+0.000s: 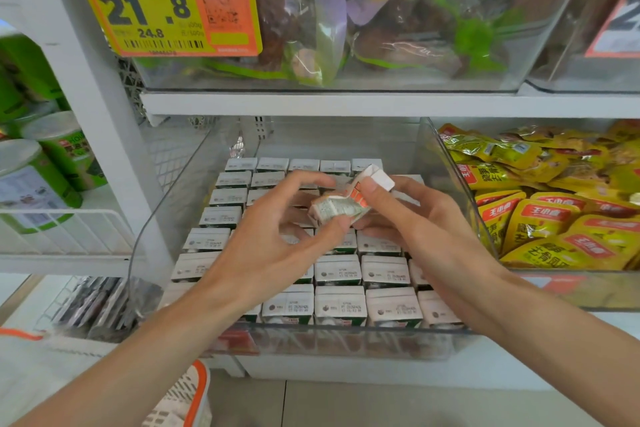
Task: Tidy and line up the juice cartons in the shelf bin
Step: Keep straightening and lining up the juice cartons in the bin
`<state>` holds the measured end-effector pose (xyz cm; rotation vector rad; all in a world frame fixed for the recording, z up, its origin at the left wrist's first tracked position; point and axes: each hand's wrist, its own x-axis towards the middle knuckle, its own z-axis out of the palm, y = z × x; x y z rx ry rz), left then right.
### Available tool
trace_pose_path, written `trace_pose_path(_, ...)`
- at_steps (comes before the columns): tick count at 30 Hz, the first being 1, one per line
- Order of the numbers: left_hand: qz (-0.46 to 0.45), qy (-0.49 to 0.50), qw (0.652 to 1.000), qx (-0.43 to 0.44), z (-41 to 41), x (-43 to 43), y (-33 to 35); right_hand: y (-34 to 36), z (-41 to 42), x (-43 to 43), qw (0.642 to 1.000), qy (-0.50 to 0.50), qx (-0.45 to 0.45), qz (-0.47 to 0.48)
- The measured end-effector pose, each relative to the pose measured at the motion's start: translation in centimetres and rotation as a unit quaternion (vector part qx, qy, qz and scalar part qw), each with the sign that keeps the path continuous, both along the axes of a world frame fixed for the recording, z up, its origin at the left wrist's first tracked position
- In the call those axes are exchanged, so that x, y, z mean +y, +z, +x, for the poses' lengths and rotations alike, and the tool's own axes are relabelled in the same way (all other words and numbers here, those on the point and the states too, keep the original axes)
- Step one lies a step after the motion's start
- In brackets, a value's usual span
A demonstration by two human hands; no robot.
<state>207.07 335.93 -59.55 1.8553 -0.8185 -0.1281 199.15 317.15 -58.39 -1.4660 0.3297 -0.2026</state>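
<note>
A clear plastic shelf bin (166,218) holds several rows of small white-topped juice cartons (339,270) standing upright. One carton (346,199), white with orange and green print, is lifted above the middle rows and lies tilted. My right hand (408,222) grips its right end, thumb on top. My left hand (277,236) touches its lower left corner with thumb and fingertips, the other fingers spread. Cartons under both hands are hidden.
To the right, a bin of yellow snack packets (540,215). Above, a shelf board (346,104) with a bin of bagged goods and a 21.8 price tag (159,0). Green canisters (41,166) stand at left. A white and orange basket (187,399) sits below.
</note>
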Motion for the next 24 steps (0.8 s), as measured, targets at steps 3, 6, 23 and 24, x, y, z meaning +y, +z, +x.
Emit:
trace_pose_path(3, 0.009, -0.035, 0.999, 0.009, -0.13, -0.05, 0.09, 0.15, 0.14, -0.38, 0.999, -0.016, 0.032, 0.025)
trace_pose_path(6, 0.021, -0.028, 0.999, -0.016, -0.23, -0.16, 0.09, 0.4, 0.31, -0.39, 0.998, -0.014, 0.055, 0.029)
trace_pose_path(23, -0.041, 0.068, 0.992, -0.093, -0.51, -0.43, 0.77, -0.07, 0.55, -0.21, 0.985, 0.116, -0.018, 0.124)
trace_pose_path(24, -0.046, 0.064, 0.993, -0.089, -0.61, -0.47, 0.89, -0.15, 0.5, -0.25, 0.984, 0.124, -0.019, 0.128)
